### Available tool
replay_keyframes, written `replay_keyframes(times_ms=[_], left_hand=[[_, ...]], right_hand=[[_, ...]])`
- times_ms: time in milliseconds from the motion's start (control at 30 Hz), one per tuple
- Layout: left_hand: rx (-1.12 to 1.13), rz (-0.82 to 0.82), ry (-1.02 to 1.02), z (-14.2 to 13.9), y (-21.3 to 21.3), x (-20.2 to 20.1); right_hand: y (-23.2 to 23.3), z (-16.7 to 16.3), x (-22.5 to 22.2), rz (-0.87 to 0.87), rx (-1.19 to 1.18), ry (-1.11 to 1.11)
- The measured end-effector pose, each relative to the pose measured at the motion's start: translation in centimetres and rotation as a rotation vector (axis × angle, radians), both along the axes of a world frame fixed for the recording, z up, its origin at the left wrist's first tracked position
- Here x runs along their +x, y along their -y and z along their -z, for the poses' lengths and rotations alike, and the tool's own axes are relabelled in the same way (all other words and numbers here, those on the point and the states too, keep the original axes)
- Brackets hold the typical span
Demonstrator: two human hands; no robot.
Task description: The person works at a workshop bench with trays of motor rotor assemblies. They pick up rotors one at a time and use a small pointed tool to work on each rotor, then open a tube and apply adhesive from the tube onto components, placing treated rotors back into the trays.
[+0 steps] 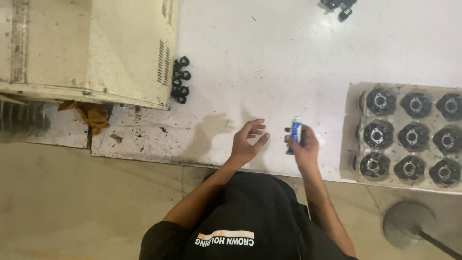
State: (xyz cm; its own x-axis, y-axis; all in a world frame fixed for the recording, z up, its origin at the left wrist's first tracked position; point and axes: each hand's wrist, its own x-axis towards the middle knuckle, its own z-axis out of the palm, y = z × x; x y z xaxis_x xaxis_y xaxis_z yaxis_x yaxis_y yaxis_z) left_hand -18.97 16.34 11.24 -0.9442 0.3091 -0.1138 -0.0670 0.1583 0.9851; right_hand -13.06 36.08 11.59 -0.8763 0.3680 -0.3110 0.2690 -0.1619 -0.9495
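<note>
Down at the near edge of the white table (269,58), the right hand (302,144) is clamped around a small blue-and-white tube (296,131), held upright with its white cap poking above the fingers. The left hand (248,139) sits just beside it, holding nothing, its fingers spread and loosely curled, palm hovering over the tabletop; whether it touches the surface I cannot tell. The two hands are near each other but apart.

Right of the right hand lies a grey tray (353,125) with dark round parts (378,134) set in rows, each in its own pocket (nine show, and the tray runs off the picture's edge). Well to the left, a short stack of small black rings (180,79) rests against the side of a cream metal box (130,48) with vent slots. An orange rag (94,115) hangs below that box. More small black parts (339,7) sit at the far edge of the table. A round grey stool (408,224) stands on the floor by the person's right elbow.
</note>
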Motion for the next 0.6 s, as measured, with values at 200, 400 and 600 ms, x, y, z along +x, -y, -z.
replay_keyframes(times_ms=[200, 400, 600], left_hand=[[0.062, -0.182, -0.117, -5.8, 7.8, -1.0], [0.186, -0.253, -0.085, -7.3, 13.9, -0.9], [0.238, -0.255, -0.078, -7.2, 17.9, -1.0]], right_hand=[[11.7, -4.5, -2.1, -0.349, 0.443, 0.011], [18.2, -7.0, -2.6, -0.419, 0.646, -0.164], [22.7, -7.0, -2.8, -0.391, 0.864, -0.414]])
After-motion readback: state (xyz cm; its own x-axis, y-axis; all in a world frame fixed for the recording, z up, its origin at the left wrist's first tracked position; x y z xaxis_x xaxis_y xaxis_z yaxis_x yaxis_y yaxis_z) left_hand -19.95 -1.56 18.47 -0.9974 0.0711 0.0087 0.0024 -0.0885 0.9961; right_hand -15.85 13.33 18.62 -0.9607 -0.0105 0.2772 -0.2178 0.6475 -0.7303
